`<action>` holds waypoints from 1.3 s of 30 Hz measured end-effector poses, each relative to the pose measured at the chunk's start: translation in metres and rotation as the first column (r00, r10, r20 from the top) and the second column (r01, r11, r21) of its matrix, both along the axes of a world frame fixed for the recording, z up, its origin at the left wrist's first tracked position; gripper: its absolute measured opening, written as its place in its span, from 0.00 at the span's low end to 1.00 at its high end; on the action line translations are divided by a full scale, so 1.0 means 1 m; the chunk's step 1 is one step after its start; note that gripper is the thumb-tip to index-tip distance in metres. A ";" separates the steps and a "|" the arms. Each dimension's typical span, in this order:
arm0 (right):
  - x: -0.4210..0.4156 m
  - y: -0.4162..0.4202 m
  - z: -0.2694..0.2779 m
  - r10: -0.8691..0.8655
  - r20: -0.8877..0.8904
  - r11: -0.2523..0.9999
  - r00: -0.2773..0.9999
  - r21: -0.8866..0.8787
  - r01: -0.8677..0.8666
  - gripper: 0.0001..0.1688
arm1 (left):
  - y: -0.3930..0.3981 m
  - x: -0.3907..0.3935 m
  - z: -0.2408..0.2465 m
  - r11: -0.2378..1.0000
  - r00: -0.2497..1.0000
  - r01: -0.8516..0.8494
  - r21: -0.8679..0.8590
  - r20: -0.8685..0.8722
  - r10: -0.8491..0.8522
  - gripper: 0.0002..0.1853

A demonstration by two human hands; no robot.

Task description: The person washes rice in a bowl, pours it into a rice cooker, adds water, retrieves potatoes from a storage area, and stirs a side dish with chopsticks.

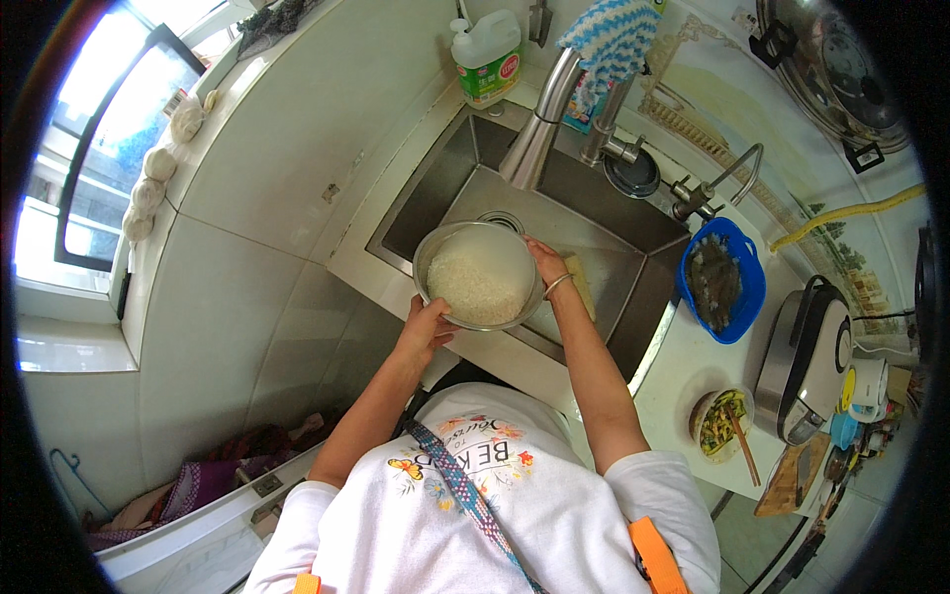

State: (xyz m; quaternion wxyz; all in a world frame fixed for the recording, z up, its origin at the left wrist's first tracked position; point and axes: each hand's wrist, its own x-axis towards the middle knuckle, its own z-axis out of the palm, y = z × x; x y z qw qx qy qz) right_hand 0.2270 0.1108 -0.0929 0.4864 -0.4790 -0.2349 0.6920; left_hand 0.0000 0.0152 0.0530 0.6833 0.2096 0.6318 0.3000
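Note:
Both my hands hold a round metal pot (531,307) over the near left part of the stainless-steel sink (579,230). White rice (467,286) lies in it, with cloudy water (486,245) gathered toward the far side. My left hand (425,327) grips the rim at the near left, thumb on top. At the right side, my right hand (545,260) supports the pot, and its wrist wears a bangle (558,284). Just beyond the pot, the sink drain (503,218) is partly visible. A yellowish sponge or cloth (580,286) lies in the basin, partly behind my right forearm.
The faucet (538,137) reaches over the sink, a knitted cloth (612,37) on it. A detergent jug (486,59) stands behind. To the right are a blue basket (753,278), a rice cooker (798,356), a bowl of food (712,427) with chopsticks (744,449) and a cutting board (787,482).

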 end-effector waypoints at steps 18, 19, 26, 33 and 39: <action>0.001 -0.005 0.003 -0.021 -0.005 0.996 1.000 -0.083 0.021 0.17 | 0.007 0.012 -0.001 0.995 0.994 -0.097 -0.011 0.050 0.098 0.36; 0.002 -0.003 -0.003 -0.021 -0.007 0.997 1.000 -0.072 0.020 0.16 | 0.007 0.013 0.000 0.995 0.994 -0.098 -0.011 0.051 0.098 0.36; 0.001 0.001 -0.020 0.003 -0.005 0.998 1.000 -0.061 -0.003 0.16 | 0.008 0.009 -0.005 0.995 0.994 -0.097 -0.009 0.042 0.097 0.35; 0.005 0.002 -0.032 0.017 -0.028 0.999 0.999 -0.028 -0.018 0.17 | 0.011 0.010 -0.005 0.997 0.996 -0.071 -0.005 0.051 0.072 0.35; 0.003 0.000 -0.020 0.035 0.061 0.996 0.998 -0.079 -0.030 0.18 | 0.010 0.013 0.002 0.997 0.997 -0.075 -0.004 -0.005 0.075 0.34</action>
